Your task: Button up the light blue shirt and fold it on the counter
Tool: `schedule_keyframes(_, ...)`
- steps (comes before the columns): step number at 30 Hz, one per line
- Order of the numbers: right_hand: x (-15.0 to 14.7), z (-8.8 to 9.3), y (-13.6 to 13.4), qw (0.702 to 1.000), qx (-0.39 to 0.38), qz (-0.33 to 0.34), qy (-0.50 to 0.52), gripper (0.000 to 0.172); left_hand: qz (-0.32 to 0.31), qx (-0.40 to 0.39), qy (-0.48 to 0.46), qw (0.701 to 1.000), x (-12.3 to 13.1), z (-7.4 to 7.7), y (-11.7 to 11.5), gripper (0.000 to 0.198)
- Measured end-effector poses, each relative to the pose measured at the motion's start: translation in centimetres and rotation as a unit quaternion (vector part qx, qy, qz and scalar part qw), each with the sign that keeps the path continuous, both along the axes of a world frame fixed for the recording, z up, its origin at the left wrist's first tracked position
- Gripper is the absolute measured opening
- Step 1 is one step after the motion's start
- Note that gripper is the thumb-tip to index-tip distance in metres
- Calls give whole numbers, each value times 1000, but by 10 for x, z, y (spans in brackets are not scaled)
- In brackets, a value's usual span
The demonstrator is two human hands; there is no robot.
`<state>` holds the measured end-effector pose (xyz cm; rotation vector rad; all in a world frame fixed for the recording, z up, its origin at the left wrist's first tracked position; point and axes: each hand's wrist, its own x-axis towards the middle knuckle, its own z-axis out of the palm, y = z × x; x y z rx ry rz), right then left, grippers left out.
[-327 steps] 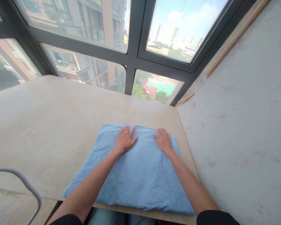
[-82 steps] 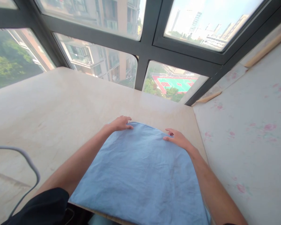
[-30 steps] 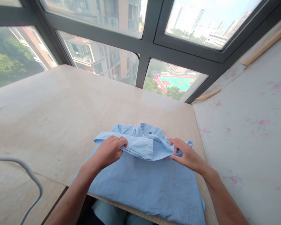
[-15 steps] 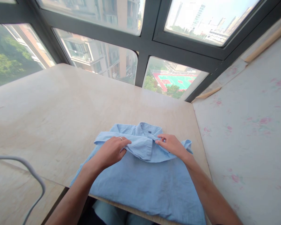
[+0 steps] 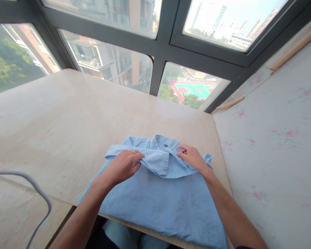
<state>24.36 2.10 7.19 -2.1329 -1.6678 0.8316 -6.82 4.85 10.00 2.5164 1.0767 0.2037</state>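
A light blue shirt (image 5: 158, 200) lies spread in front of me, its collar with a small dark label pointing away. One sleeve (image 5: 155, 162) is laid across the upper part, its cuff end near the middle. My left hand (image 5: 126, 164), with a ring on one finger, grips the lower edge of that sleeve between thumb and fingers. Beside the collar, on the right, my right hand (image 5: 190, 156) has its fingers curled together at the shirt's shoulder cloth; its fingertips partly hide what they pinch. A bit of folded cloth sticks out past my right wrist.
The pale tabletop (image 5: 67, 114) reaches back to dark-framed windows (image 5: 158, 74). A flower-patterned wall (image 5: 269, 152) closes off the right side. At the left a grey cable (image 5: 38, 190) loops over the table. The shirt's hem hangs near the front table edge.
My right hand has shifted slightly right and up, away from the cuff end, and its fingers are more curled. My left hand stays on the sleeve, nearly still.
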Motion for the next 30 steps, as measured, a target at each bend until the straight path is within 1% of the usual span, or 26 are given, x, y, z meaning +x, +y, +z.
schedule_keyframes(3, 0, 1, 2, 1000, 14, 4, -8, 36, 0, 14, -5, 1000, 0, 3, 1, 24)
schedule_keyframes(7, 1, -2, 6, 994, 4, 18, -107, 32, 4, 26, -11, 1000, 1, 5, 6, 24)
schedule_keyframes(9, 1, -3, 7, 991, -12, 23, -131, 30, 6, 30, -10, 999, 3, 5, 8, 24)
schedule_keyframes(13, 2, -3, 8, 994, -47, 33, -96, 26, 7, 36, -6, 999, 6, 6, 13, 25)
schedule_keyframes(16, 3, -4, 7, 996, -41, 25, -74, 21, 8, 40, -3, 999, 7, 7, 14, 25)
schedule_keyframes(19, 4, -5, 7, 999, -8, 33, -39, 15, 11, 41, -1, 999, 7, 8, 14, 26)
schedule_keyframes(22, 4, 1, 6, 998, 42, 52, 13, 14, 19, 36, -6, 999, 7, 9, 14, 29)
schedule_keyframes(26, -3, 22, 4, 989, 129, 42, 66, 15, 30, 48, -28, 998, 10, 11, 18, 32)
schedule_keyframes(30, -12, 42, 5, 963, 255, 53, 74, 21, 62, 79, -68, 993, 21, 10, 32, 34)
